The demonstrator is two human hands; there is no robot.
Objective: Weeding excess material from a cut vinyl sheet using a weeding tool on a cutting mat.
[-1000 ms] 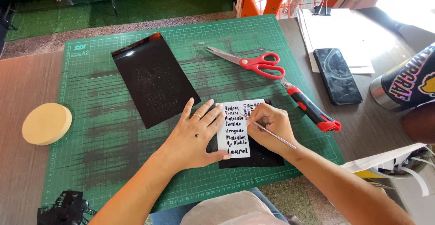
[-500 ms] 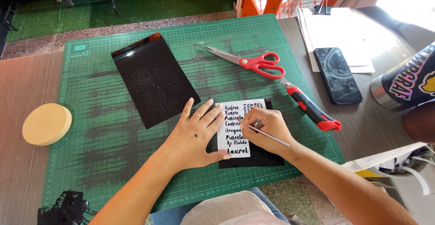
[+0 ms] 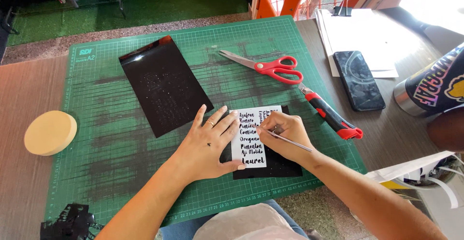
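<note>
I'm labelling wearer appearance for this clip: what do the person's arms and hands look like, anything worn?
Both forearms are bare, no sleeves or gloves. The left hand wears a thin ring on one finger and has a small dark mark on its back. The right hand shows no jewellery.

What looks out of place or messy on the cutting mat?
A crumpled clump of black scraps sits at the green mat's near-left corner, half off its edge. The large black sheet lies askew to the grid. Nothing looks spilled.

Glossy black vinyl sheet (image 3: pixel 164 83) lies on a scuffed matt green cutting mat (image 3: pixel 96 138); thin metal pick (image 3: pixel 290 141) over white paper label (image 3: pixel 249 146).
</note>
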